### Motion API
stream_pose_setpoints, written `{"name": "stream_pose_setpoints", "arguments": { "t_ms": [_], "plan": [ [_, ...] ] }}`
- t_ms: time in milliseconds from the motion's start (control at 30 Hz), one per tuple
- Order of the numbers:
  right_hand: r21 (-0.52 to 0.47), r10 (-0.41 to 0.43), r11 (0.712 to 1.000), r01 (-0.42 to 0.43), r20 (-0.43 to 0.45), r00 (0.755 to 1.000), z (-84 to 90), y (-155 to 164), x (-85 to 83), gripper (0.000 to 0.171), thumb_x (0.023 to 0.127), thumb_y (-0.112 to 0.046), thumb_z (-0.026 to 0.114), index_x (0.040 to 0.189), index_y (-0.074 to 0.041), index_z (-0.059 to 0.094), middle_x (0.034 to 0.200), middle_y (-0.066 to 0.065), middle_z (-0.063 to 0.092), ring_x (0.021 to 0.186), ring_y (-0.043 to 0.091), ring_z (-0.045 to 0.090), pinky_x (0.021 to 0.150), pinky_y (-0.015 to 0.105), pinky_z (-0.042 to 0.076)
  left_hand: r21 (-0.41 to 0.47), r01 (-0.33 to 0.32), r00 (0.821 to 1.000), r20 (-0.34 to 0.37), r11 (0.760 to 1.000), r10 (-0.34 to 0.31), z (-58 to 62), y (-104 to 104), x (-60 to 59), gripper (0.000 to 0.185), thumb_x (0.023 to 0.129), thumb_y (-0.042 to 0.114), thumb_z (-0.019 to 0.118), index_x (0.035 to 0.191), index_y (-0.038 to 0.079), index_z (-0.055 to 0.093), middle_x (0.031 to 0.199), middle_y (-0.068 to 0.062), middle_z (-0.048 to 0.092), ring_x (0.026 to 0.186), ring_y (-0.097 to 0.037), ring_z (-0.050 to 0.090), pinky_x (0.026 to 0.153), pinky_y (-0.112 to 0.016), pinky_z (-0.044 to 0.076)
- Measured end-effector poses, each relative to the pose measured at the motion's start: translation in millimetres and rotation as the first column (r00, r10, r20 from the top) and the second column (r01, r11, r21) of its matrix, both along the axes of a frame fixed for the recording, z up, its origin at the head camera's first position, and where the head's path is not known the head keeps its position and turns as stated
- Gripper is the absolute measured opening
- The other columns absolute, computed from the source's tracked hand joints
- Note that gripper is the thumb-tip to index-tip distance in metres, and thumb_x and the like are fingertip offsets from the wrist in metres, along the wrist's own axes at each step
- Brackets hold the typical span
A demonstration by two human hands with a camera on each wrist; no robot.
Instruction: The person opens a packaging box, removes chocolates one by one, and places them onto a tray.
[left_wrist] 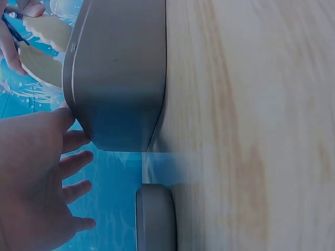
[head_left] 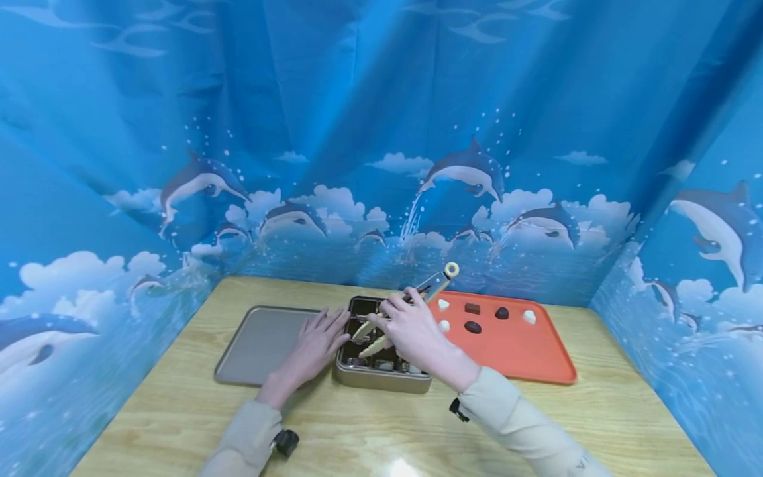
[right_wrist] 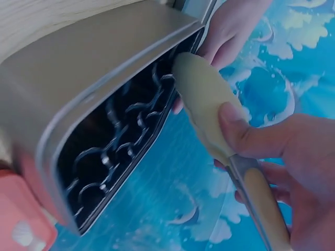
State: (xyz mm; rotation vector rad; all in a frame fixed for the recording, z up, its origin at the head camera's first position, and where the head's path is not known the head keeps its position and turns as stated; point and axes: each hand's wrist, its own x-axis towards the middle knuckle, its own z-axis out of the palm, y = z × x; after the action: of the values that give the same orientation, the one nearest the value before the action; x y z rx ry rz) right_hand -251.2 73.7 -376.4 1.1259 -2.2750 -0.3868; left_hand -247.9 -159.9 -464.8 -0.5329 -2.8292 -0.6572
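Observation:
A grey-brown metal tin (head_left: 381,380) with a dark divided insert stands mid-table, dark and pale pieces in its front compartments. My right hand (head_left: 415,331) grips a pair of tongs (head_left: 441,283) with cream tips and a ring at the top end. The tips hang parted over the tin, and I see nothing between them. In the right wrist view, the thumb presses on one cream tip (right_wrist: 201,94). My left hand (head_left: 316,348) touches the tin's left side, its fingers spread and fairly straight. The left wrist view shows thumb and forefinger at the tin's corner (left_wrist: 120,78).
An orange tray (head_left: 512,358) lies on the right, bearing several chocolates, among them a dark oval one (head_left: 473,327), a brown rectangular one (head_left: 472,308) and a white one (head_left: 529,317). A flat grey tray or lid (head_left: 262,344) lies left. A dolphin-printed curtain (head_left: 369,132) encloses the table.

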Motion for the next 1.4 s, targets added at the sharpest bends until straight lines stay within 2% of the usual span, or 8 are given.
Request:
{"name": "stream_pose_setpoints", "arguments": {
  "t_ms": [100, 200, 367, 533, 800, 1133, 1300, 1400],
  "plan": [
    [0.078, -0.017, 0.997, 0.016, 0.007, 1.0, 2.0, -10, 2.7, 0.053, 0.077, -0.044, 0.084, 0.127, -0.034, 0.071, 0.115, -0.007, 0.071, 0.115, 0.017, 0.059, 0.103, 0.045, 0.044, 0.001, -0.001, 1.0, 0.004, 1.0, 0.001, 0.2, 1, -0.1, 0.054, 0.107, 0.033, 0.049, 0.154, 0.007, 0.042, 0.161, -0.016, 0.035, 0.151, -0.044, 0.022, 0.116, -0.074, 0.016],
    [0.149, -0.036, 0.988, 0.036, -0.001, 0.999, 2.3, -20, 3.0, 0.043, 0.083, -0.037, 0.081, 0.125, -0.035, 0.072, 0.118, -0.008, 0.071, 0.118, 0.016, 0.058, 0.106, 0.045, 0.043, 0.003, -0.004, 1.0, -0.007, 1.0, 0.004, -0.3, 1, 0.3, 0.052, 0.107, 0.031, 0.051, 0.152, 0.006, 0.044, 0.16, -0.017, 0.036, 0.15, -0.045, 0.024, 0.116, -0.074, 0.018],
    [0.191, -0.044, 0.98, 0.052, -0.05, 0.998, 1.2, -37, 1.7, 0.023, 0.091, -0.026, 0.07, 0.11, -0.036, 0.078, 0.11, -0.011, 0.073, 0.111, 0.015, 0.058, 0.105, 0.044, 0.043, 0.002, -0.008, 0.999, -0.034, 1.0, 0.008, -1.9, 1, -0.3, 0.049, 0.106, 0.027, 0.053, 0.15, 0.004, 0.048, 0.158, -0.019, 0.041, 0.148, -0.046, 0.028, 0.114, -0.075, 0.021],
    [0.218, -0.073, 0.972, 0.086, -0.068, 0.995, -1.6, -55, 4.1, 0.014, 0.09, -0.031, 0.068, 0.096, -0.035, 0.081, 0.105, -0.014, 0.074, 0.106, 0.011, 0.057, 0.102, 0.038, 0.042, -0.011, -0.006, 0.999, -0.039, 1.0, 0.006, -1.7, 0, -1.5, 0.048, 0.107, 0.025, 0.052, 0.149, 0.004, 0.049, 0.158, -0.018, 0.041, 0.147, -0.046, 0.029, 0.113, -0.075, 0.024],
    [0.296, -0.157, 0.943, 0.153, -0.011, 0.988, -4.6, -71, 8.5, 0.018, 0.086, -0.035, 0.075, 0.104, -0.033, 0.08, 0.114, -0.015, 0.074, 0.112, 0.009, 0.057, 0.105, 0.035, 0.037, -0.056, -0.014, 0.999, -0.044, 0.998, 0.011, -3.8, 0, -3.2, 0.048, 0.107, 0.026, 0.053, 0.15, 0.007, 0.048, 0.158, -0.018, 0.041, 0.147, -0.046, 0.029, 0.114, -0.073, 0.026],
    [0.215, -0.072, 0.974, 0.078, -0.036, 0.997, -13.0, -60, 3.9, 0.011, 0.085, -0.034, 0.075, 0.095, -0.034, 0.081, 0.111, -0.014, 0.074, 0.108, 0.012, 0.058, 0.104, 0.038, 0.041, -0.057, -0.021, 0.998, -0.057, 0.998, 0.018, -4.9, -1, -2.4, 0.049, 0.107, 0.029, 0.052, 0.15, 0.007, 0.049, 0.158, -0.017, 0.04, 0.148, -0.046, 0.028, 0.114, -0.074, 0.024],
    [0.151, -0.019, 0.988, 0.028, -0.061, 0.998, -16.3, -47, 2.4, 0.018, 0.084, -0.028, 0.077, 0.1, -0.035, 0.08, 0.106, -0.013, 0.074, 0.105, 0.013, 0.059, 0.098, 0.039, 0.044, -0.06, -0.023, 0.999, -0.045, 0.998, 0.021, -2.7, 0, -1.5, 0.05, 0.107, 0.032, 0.05, 0.151, 0.007, 0.047, 0.159, -0.017, 0.039, 0.149, -0.045, 0.025, 0.116, -0.073, 0.021],
    [0.119, -0.001, 0.993, 0.008, -0.062, 0.998, -18.9, -37, 2.5, 0.024, 0.085, -0.026, 0.077, 0.107, -0.036, 0.078, 0.109, -0.012, 0.074, 0.108, 0.014, 0.059, 0.099, 0.04, 0.045, -0.062, -0.02, 0.999, -0.039, 0.998, 0.018, -2.5, 0, -1.1, 0.051, 0.107, 0.031, 0.05, 0.152, 0.007, 0.046, 0.16, -0.017, 0.037, 0.15, -0.045, 0.024, 0.116, -0.073, 0.02]
  ]
}}
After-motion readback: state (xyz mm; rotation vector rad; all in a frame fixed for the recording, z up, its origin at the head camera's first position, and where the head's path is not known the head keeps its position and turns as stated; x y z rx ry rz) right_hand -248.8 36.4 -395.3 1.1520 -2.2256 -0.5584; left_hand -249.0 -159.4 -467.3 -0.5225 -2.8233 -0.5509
